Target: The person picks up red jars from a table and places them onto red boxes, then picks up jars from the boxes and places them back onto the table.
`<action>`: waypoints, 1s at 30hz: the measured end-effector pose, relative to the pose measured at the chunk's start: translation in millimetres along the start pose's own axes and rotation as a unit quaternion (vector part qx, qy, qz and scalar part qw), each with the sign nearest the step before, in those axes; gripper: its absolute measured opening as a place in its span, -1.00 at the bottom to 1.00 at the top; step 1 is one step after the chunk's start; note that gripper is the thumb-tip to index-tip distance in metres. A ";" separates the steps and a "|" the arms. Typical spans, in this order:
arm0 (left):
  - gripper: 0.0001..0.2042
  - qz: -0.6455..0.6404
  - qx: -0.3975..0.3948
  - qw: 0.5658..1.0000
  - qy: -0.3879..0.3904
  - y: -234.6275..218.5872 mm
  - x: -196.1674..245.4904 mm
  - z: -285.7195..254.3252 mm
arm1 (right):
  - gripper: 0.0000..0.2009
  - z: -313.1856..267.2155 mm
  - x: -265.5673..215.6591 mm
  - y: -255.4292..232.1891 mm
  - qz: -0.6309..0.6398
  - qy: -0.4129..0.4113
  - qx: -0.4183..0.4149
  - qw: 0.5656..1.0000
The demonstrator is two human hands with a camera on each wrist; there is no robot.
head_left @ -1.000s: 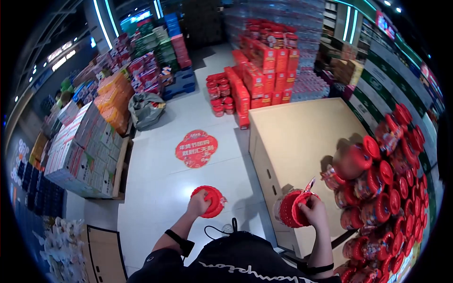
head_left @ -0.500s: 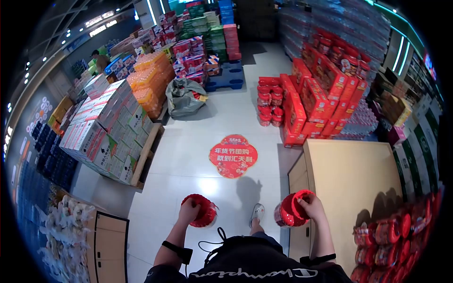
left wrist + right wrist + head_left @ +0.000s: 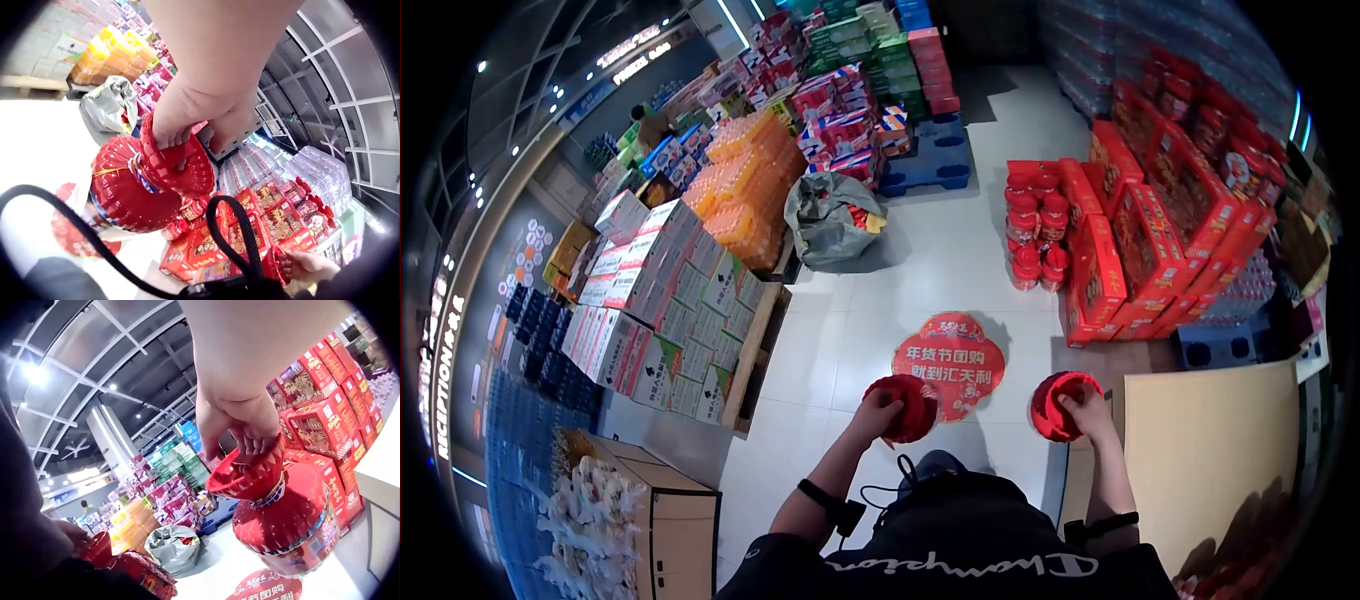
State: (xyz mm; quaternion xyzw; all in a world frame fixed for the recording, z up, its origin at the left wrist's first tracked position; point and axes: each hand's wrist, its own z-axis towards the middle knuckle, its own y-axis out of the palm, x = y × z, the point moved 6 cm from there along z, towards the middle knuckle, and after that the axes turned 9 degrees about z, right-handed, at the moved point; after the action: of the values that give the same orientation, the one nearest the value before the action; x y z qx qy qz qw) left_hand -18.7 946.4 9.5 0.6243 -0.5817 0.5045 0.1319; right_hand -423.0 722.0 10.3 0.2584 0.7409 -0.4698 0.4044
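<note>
Two red jars with flared, cup-like red tops hang from the hands above the floor. The left hand (image 3: 882,411) grips the rim of one top; in the left wrist view its fingers curl into the top, with the round jar (image 3: 134,190) hanging below. By its rim the right hand (image 3: 1089,411) holds the other top, and the right wrist view shows that jar (image 3: 290,519) tilted under the fingers, a patterned band round its neck. Both jars are apart from each other and touch no surface.
Red gift boxes (image 3: 1145,235) and stacked red jars (image 3: 1037,225) stand ahead right, beside a wooden counter (image 3: 1210,430). White cartons (image 3: 685,300) on a pallet are at left, near a grey bag (image 3: 830,222). A round red sticker (image 3: 965,350) lies on the floor.
The view has swung right to left, away from the jar display, and the wooden counter now lies farther right. Both hands keep hold of their jars, which now hang over the floor.
</note>
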 end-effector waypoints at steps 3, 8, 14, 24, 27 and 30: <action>-0.55 0.023 -0.025 0.999 0.040 8.8 44.7 83.1 | -0.43 80.5 0.7 -0.1 0.087 0.029 -0.001 0.996; -0.58 0.085 -0.082 0.990 0.076 34.9 81.4 268.2 | -0.49 225.8 25.8 12.9 0.217 -0.001 -0.005 0.976; -0.60 0.104 -0.227 0.968 0.037 83.2 179.8 402.4 | -0.33 335.9 -19.5 -9.1 0.069 0.141 0.033 0.987; -0.62 0.134 -0.324 0.936 0.035 212.2 275.3 653.9 | -0.49 568.5 68.2 -25.9 0.132 0.216 0.028 0.967; -0.63 0.150 -0.315 0.937 0.011 268.7 259.6 732.9 | -0.48 647.2 131.4 -9.8 0.157 0.262 0.006 0.952; -0.61 0.258 -0.286 0.923 0.012 318.0 244.1 788.9 | -0.39 710.3 157.5 -8.4 0.188 0.237 -0.033 0.953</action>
State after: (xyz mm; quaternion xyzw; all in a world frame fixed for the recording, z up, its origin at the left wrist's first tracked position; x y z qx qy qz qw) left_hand 38.5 116.9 -293.3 0.3819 -0.8405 0.3408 0.1775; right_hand -261.2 75.9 -282.6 0.4832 0.7684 -0.2865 0.3065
